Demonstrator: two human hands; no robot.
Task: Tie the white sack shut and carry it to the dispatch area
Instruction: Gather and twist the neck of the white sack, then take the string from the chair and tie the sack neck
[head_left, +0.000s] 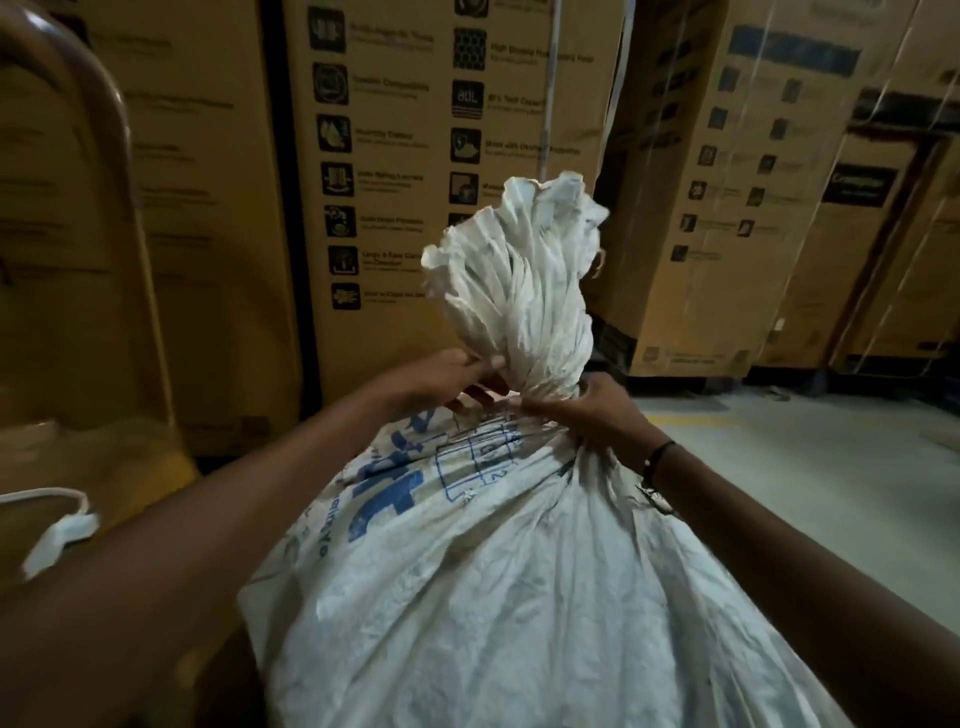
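A full white woven sack (493, 582) with blue print stands in front of me, filling the lower middle of the head view. Its mouth is gathered into a bunched neck that flares upward (519, 280). My right hand (592, 415) grips the sack right at the narrow neck, fingers curled into the cloth. My left hand (452, 379) pinches the gathered neck from the left side, just above the blue print. Whether a cord runs round the neck is hard to tell; a thin pale strand shows between my hands.
Tall printed cardboard cartons (426, 171) stand close behind the sack, with more strapped cartons (737, 208) at the right. A yellow cart with a curved metal handle (104, 156) is at the left. Bare concrete floor (831, 467) lies to the right.
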